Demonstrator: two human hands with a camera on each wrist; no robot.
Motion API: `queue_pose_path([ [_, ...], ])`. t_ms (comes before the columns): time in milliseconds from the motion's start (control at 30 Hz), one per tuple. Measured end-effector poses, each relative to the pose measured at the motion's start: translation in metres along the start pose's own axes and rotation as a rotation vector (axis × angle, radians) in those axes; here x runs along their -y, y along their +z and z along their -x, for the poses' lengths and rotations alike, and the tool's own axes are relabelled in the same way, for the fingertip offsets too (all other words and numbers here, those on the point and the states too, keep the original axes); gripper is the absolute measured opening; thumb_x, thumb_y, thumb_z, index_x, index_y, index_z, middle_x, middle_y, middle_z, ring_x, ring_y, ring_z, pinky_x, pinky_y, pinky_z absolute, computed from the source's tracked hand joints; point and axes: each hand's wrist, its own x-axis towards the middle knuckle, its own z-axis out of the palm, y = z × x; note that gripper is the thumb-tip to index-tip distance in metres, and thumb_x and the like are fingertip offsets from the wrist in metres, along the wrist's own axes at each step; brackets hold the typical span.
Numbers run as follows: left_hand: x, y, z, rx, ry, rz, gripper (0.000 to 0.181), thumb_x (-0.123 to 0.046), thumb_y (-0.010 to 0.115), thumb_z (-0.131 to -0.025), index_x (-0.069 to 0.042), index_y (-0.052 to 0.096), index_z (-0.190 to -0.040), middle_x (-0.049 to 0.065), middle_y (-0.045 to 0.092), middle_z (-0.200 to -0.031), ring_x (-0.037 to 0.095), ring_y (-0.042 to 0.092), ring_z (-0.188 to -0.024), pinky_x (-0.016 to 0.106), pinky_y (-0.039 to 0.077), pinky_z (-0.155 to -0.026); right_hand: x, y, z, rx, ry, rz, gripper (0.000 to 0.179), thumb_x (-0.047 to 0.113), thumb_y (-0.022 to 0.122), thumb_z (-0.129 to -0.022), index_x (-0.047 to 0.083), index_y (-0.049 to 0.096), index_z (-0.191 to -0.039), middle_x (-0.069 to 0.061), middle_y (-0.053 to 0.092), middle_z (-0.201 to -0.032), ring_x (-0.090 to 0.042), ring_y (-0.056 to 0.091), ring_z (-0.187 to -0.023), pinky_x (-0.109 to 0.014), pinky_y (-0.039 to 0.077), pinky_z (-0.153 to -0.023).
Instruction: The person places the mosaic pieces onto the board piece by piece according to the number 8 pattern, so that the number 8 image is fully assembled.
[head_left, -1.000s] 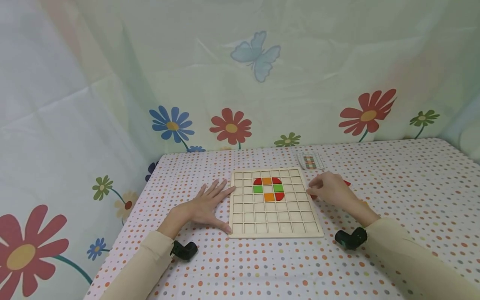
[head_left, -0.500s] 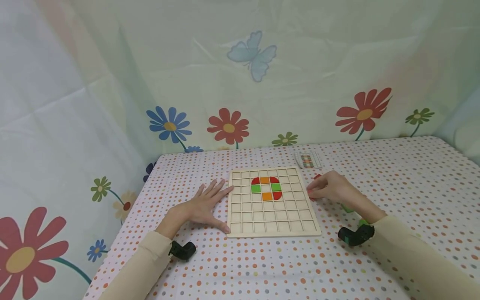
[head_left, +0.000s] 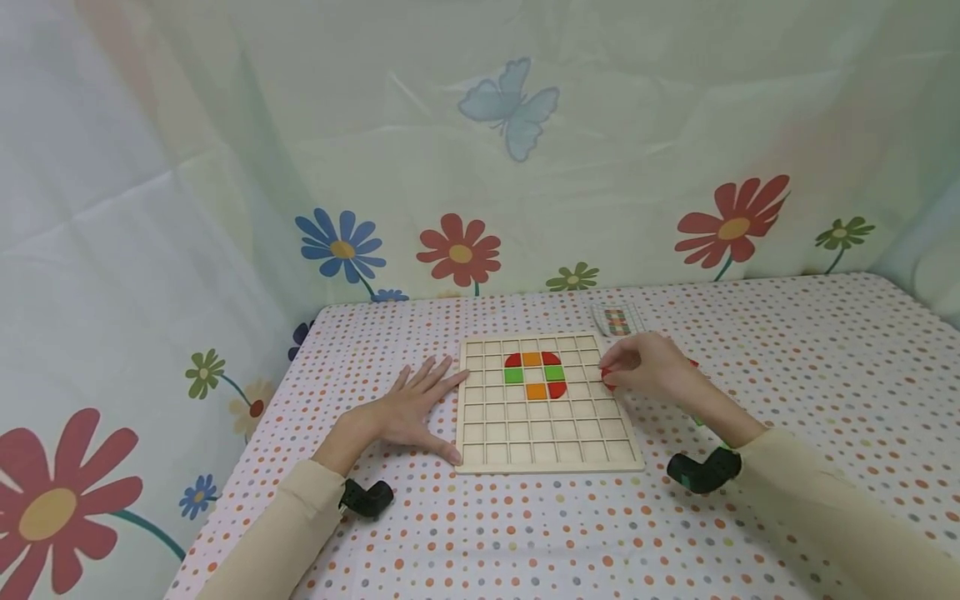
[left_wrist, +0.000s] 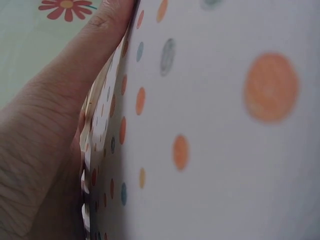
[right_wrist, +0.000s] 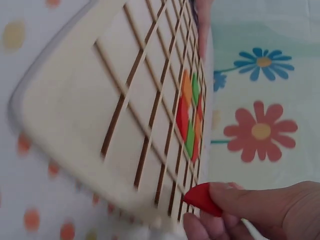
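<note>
A pale wooden grid board (head_left: 551, 454) lies on the table. Near its middle, coloured tiles surround one bare square: orange above and below, a green tile (head_left: 513, 376) at each side, and red quarter-round tiles at both upper corners and the lower right. My left hand (head_left: 416, 408) rests flat with fingers spread, index fingertip and thumb tip at the board's left edge. At the right edge my right hand (head_left: 654, 367) pinches another red quarter-round tile (right_wrist: 202, 199) between thumb and fingers. In the right wrist view that tile overlaps the near grid squares.
A small card (head_left: 617, 320) printed with a coloured grid pattern lies behind the board. Some red and green tiles lie right of the board, partly hidden under my right hand and forearm. A dotted cloth (head_left: 480, 533) covers the table, with a flowered curtain behind.
My right hand has come off the table beside the board and moved left over its right edge, with the red tile pinched. The left hand keeps its place.
</note>
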Motion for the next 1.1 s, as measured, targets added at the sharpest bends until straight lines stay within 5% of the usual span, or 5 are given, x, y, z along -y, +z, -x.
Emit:
queue_pose_path([
  [200, -0.001, -0.001, 0.000, 0.008, -0.001, 0.008, 0.123, -0.067, 0.082, -0.079, -0.027, 0.010, -0.170, 0.007, -0.008, -0.176, 0.033, -0.011, -0.161, 0.062, -0.004, -0.127, 0.025, 0.025, -0.014, 0.004, -0.147, -0.072, 0.012, -0.003, 0.078, -0.091, -0.003, 0.078, -0.103, -0.007, 0.076, -0.090, -0.022, 0.070, -0.083, -0.032, 0.055, -0.072],
  [567, -0.003, -0.002, -0.003, 0.022, -0.007, -0.003, 0.124, -0.070, 0.080, -0.079, -0.029, 0.007, -0.170, 0.005, -0.011, -0.176, 0.031, -0.013, -0.161, 0.060, -0.007, -0.127, 0.043, 0.060, -0.041, 0.099, -0.251, -0.135, 0.019, -0.005, 0.076, -0.092, -0.001, 0.081, -0.110, -0.010, 0.076, -0.102, -0.021, 0.069, -0.087, -0.029, 0.054, -0.071],
  [1100, 0.002, -0.002, -0.002, 0.025, -0.019, -0.001, 0.125, -0.070, 0.080, -0.079, -0.030, 0.006, -0.170, 0.003, -0.012, -0.176, 0.029, -0.014, -0.161, 0.058, -0.007, -0.128, 0.046, 0.061, -0.062, 0.274, -0.304, -0.049, 0.016, -0.005, 0.077, -0.092, -0.003, 0.081, -0.107, -0.009, 0.074, -0.100, -0.019, 0.068, -0.088, -0.028, 0.056, -0.075],
])
